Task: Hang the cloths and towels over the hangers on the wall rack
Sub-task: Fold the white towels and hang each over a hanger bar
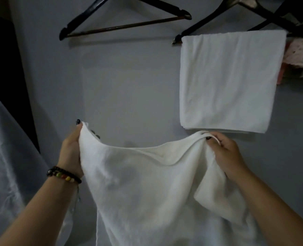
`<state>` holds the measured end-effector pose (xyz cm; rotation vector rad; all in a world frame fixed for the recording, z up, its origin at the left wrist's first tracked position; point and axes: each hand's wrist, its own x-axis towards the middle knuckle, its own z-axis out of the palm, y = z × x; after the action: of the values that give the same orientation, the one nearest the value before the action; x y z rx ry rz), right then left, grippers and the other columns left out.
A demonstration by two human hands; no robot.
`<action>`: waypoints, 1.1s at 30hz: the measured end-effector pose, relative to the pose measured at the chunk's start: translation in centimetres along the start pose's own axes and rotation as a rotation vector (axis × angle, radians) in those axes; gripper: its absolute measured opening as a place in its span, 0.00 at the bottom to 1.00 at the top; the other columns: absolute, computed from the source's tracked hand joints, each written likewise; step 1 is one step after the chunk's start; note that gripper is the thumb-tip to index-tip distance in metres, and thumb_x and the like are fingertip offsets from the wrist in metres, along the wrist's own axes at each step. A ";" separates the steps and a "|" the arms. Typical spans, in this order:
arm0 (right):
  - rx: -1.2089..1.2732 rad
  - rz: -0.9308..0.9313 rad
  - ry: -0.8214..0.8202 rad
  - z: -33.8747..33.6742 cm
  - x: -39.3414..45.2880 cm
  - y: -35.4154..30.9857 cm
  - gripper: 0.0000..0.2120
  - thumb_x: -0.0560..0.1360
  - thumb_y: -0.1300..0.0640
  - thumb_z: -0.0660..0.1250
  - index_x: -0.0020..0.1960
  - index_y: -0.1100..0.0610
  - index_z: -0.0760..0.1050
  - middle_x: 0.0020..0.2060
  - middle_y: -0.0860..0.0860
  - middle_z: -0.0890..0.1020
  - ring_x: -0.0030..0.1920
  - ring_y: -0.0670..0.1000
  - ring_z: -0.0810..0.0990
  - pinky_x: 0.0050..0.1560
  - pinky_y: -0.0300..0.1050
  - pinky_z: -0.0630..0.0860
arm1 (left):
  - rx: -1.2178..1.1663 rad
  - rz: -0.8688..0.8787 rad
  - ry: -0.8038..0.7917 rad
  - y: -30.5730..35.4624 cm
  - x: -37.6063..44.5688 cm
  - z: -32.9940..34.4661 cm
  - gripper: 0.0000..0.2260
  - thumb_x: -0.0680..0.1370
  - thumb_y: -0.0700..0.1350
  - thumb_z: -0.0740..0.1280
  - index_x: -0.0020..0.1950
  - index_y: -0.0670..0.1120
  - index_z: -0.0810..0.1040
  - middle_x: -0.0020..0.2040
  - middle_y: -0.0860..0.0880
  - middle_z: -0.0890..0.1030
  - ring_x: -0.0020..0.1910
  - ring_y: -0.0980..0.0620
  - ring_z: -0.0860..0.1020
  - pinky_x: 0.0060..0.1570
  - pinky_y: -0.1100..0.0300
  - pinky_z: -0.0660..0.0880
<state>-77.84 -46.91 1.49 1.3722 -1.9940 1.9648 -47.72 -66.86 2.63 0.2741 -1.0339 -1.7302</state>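
The white cloth (147, 183) hangs low in the view, at about six o'clock, stretched between two hands with its top edge sagging in a shallow curve and one corner doubled over on the right side; the left hand (70, 153) grips the upper left corner, thumb in front and fingers curled behind the fabric, while the right hand (227, 153) pinches the upper right corner between thumb and curled fingers; the step in hand looks like opening the cloth out before draping it; to do it well, I judge the hands should draw apart until the top edge runs taut and the doubled corner falls flat, then lift the cloth toward the empty black hanger (125, 20) at eleven o'clock, pass one half over its lower bar and let both halves drop to about equal depth so it does not slide off; the folded white towel (232, 80) already draped on the second hanger (239, 18) at one to two o'clock shows the finish to match; pinkish fabric (297, 54) lies at three o'clock, and a beaded bracelet (63, 174) sits on the left wrist
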 end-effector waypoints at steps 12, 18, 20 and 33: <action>-0.177 -0.248 -0.266 3.8 -4.0 -6.4 0.04 0.70 0.59 0.74 0.44 0.52 0.85 0.41 0.43 0.86 0.45 0.38 0.82 0.49 0.33 0.76 | 0.612 0.207 -0.463 -7.0 -6.0 6.7 0.19 0.77 0.49 0.62 0.51 0.33 0.81 0.58 0.53 0.82 0.58 0.55 0.79 0.58 0.60 0.73; -0.316 -0.187 -0.351 2.5 -5.1 -5.0 0.06 0.71 0.59 0.72 0.45 0.50 0.85 0.43 0.42 0.86 0.46 0.38 0.81 0.49 0.32 0.75 | 0.806 0.258 -0.501 -11.0 -7.2 6.9 0.16 0.74 0.59 0.63 0.35 0.49 0.78 0.36 0.57 0.76 0.35 0.61 0.73 0.38 0.69 0.68; -0.356 -0.184 -0.380 1.7 -5.2 -4.1 0.06 0.72 0.59 0.71 0.45 0.51 0.85 0.42 0.43 0.85 0.45 0.39 0.81 0.46 0.31 0.75 | 0.912 0.379 -0.458 -12.1 -7.4 7.1 0.13 0.74 0.59 0.62 0.34 0.54 0.76 0.36 0.56 0.76 0.36 0.60 0.74 0.38 0.70 0.68; -0.847 0.144 -0.801 -5.9 -4.1 3.2 0.11 0.63 0.47 0.63 0.39 0.52 0.78 0.35 0.49 0.81 0.37 0.49 0.79 0.42 0.43 0.75 | 0.652 0.180 -0.143 -13.5 -4.0 5.3 0.26 0.80 0.51 0.64 0.32 0.34 0.61 0.31 0.45 0.61 0.32 0.48 0.59 0.34 0.56 0.58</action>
<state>-80.37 -40.38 -2.19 1.8672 -2.7466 0.3471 -58.25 -59.73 -5.48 0.4532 -1.6625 -1.2235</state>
